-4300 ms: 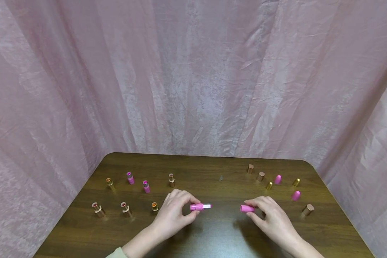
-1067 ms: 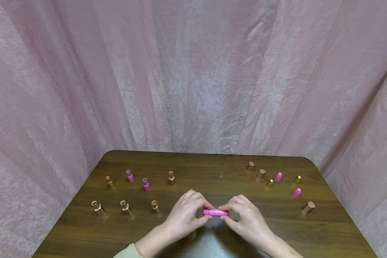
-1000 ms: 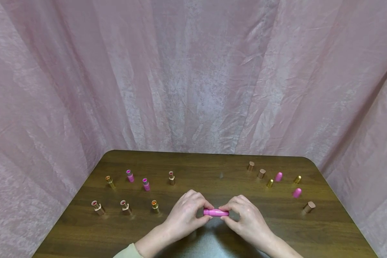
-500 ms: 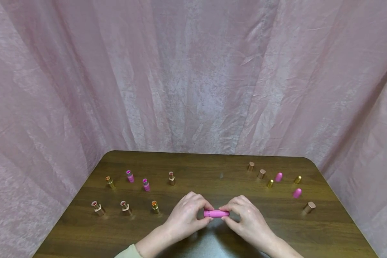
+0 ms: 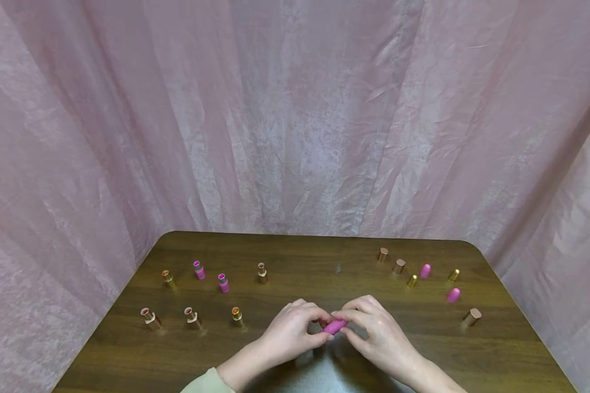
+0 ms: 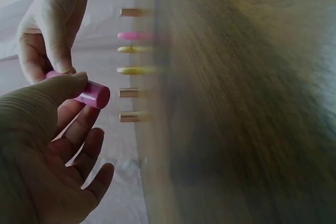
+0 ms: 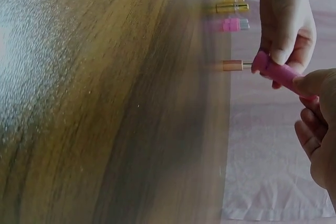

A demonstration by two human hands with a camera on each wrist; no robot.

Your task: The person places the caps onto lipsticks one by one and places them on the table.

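A capped pink lipstick (image 5: 335, 327) is held between both hands above the front middle of the table. My left hand (image 5: 295, 333) pinches its base end between thumb and fingers. At the other end, the thumb and fingertips of my right hand (image 5: 381, 338) pinch the cap. The left wrist view shows the flat end of the lipstick (image 6: 94, 95) sticking out past the left thumb, other fingers spread loosely. In the right wrist view the lipstick (image 7: 278, 72) slants between the two hands, its pieces joined.
Uncapped lipsticks stand at the left: two pink (image 5: 223, 283), two gold (image 5: 237, 316) and several rose-gold ones (image 5: 193, 318). Loose caps stand at the right: pink (image 5: 453, 295), gold (image 5: 412, 280) and rose-gold (image 5: 472, 316). A pink curtain (image 5: 295, 120) hangs behind the wooden table (image 5: 305, 248).
Earlier the lipstick base and its cap were apart, one in each hand; they were brought together. Since half a second ago the lipstick has tilted, its right end turning away.
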